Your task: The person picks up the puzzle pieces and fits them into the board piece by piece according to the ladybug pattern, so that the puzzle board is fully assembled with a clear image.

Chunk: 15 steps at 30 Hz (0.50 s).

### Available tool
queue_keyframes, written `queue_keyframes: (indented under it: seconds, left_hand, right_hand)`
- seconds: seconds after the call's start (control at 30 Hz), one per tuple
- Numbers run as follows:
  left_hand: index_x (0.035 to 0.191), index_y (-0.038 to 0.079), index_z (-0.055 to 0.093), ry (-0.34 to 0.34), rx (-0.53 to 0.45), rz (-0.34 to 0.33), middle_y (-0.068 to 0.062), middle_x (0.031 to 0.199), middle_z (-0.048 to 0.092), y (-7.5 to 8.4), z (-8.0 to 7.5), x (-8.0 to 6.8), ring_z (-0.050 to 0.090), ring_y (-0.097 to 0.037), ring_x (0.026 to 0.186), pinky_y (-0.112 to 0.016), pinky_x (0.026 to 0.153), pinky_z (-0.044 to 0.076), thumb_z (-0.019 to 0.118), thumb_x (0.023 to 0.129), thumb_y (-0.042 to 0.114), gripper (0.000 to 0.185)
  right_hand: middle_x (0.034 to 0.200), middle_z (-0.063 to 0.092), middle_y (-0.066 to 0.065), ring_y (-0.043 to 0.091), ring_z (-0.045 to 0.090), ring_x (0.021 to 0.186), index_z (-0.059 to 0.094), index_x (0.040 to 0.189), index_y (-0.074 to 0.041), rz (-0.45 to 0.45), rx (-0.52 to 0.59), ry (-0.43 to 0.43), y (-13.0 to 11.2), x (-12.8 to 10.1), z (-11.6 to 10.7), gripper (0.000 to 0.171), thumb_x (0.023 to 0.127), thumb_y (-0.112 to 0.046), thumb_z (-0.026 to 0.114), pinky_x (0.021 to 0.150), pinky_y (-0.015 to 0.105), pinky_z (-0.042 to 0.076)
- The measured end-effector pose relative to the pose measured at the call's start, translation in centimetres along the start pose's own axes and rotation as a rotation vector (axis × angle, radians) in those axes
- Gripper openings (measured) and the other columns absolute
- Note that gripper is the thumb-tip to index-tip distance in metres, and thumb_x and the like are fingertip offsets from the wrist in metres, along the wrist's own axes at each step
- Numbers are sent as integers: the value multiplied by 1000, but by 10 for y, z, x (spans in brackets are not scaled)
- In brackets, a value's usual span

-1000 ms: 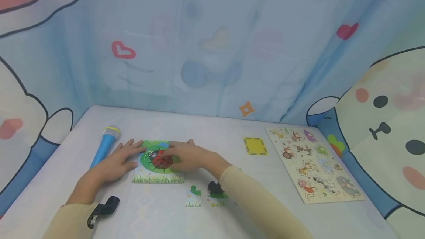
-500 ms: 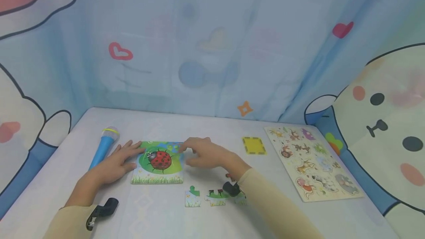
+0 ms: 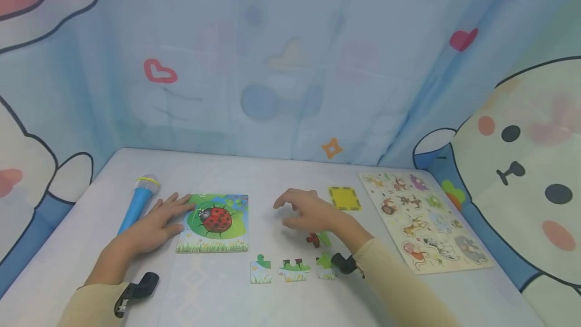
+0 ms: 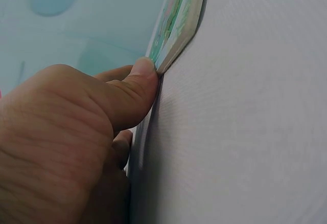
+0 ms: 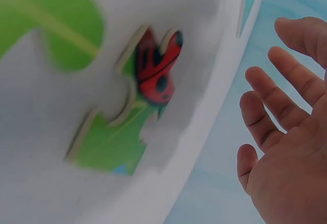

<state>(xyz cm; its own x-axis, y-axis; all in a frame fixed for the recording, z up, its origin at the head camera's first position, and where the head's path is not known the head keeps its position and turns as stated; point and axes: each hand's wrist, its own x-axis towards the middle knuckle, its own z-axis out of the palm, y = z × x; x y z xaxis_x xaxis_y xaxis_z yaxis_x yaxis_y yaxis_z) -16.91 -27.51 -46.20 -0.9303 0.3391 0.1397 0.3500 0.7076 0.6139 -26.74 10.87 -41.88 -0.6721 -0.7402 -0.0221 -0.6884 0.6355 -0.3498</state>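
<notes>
The left hand (image 3: 156,223) lies flat with straight fingers on the left edge of the ladybird puzzle (image 3: 213,223); the left wrist view shows its thumb (image 4: 138,88) pressed against the board's side, steadying rather than gripping. The right hand (image 3: 313,213) hovers with fingers loosely spread and nothing in it, at 3 o'clock of the puzzle and well apart from it. Just below that hand lies a loose piece with a red ladybird part (image 3: 317,239), seen close in the right wrist view (image 5: 138,101). Three more pieces sit in a row at 5 o'clock of the puzzle: one (image 3: 262,269), a second (image 3: 294,269) and a third (image 3: 326,266).

The step in hand appears to be picking the next piece for the board. The next move would call for lowering the right hand onto the red piece, pinching it at its edges, and turning it so its tab matches the gap, while the left hand holds the board steady.

Further out on the surface (image 3: 272,175) are a blue microphone (image 3: 138,201) at 9 o'clock, a yellow square (image 3: 345,198) and an animal board (image 3: 419,221) at 3 o'clock.
</notes>
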Motion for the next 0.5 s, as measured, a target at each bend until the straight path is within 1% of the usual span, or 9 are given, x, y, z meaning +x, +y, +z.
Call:
queue_keyframes:
  seconds: [0.07,0.17,0.3,0.5]
  left_hand:
    - [142,5,49,-3,0,-3,-22,155,29,0,0,0,10,-47,144,-61,116,4,60,93,8,50]
    - [142,5,49,-8,-1,-10,-21,155,28,0,0,1,10,-46,144,-61,116,3,60,93,7,50]
    - [143,5,49,-14,-7,-20,-21,156,28,-1,1,0,8,-45,145,-60,116,2,60,93,6,50]
    - [142,5,50,-4,-16,-6,-22,155,29,-1,1,-1,10,-46,144,-60,116,3,60,94,8,49]
  right_hand:
    - [119,59,-13,15,56,96,63,121,-24,14,6,12,4,-7,-1,32,89,-28,65,92,46,37]
    - [119,59,-11,15,54,98,63,122,-24,48,42,18,11,-19,-3,33,89,-28,65,91,41,42]
    - [119,58,-10,17,53,100,62,122,-23,67,94,32,21,-34,-5,34,89,-26,67,83,34,48]
    - [116,60,-9,17,53,97,64,120,-22,67,98,62,34,-52,-3,34,87,-23,72,80,33,50]
